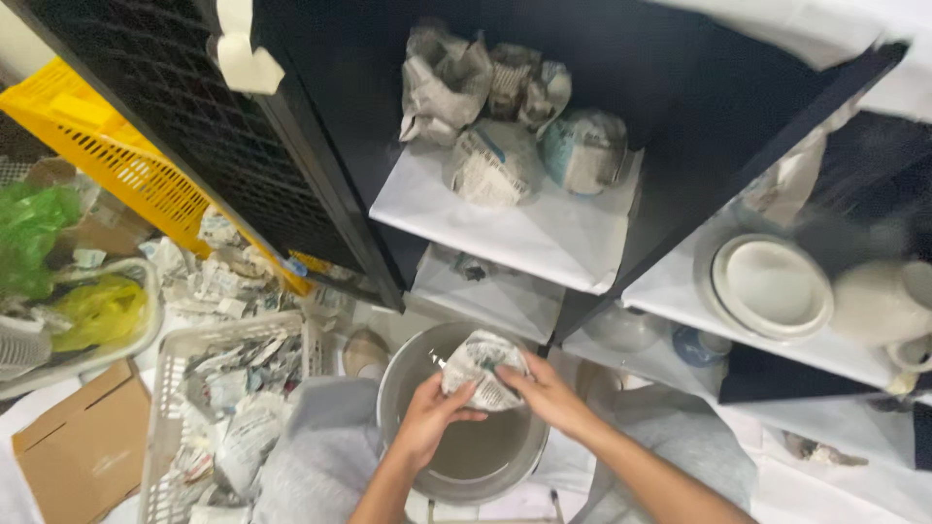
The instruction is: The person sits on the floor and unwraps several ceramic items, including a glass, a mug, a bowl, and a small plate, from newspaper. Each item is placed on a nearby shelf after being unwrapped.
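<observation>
newspaper bundle (pixel 482 369): contents hidden, both hands gripping.

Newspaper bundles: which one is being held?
The newspaper bundle over the metal bowl, gripped by both hands; the others sit on the shelf.

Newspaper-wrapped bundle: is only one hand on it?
No. Both the left hand and the right hand grip the newspaper-wrapped bundle above the metal bowl.

Site: home storage corner | Evidence: dark shelving unit (pixel 320 146) with stacked white plates (pixel 772 286), newspaper-wrapped bundles (pixel 505 116), floor baskets (pixel 194 388), cardboard box (pixel 83 451).
</observation>
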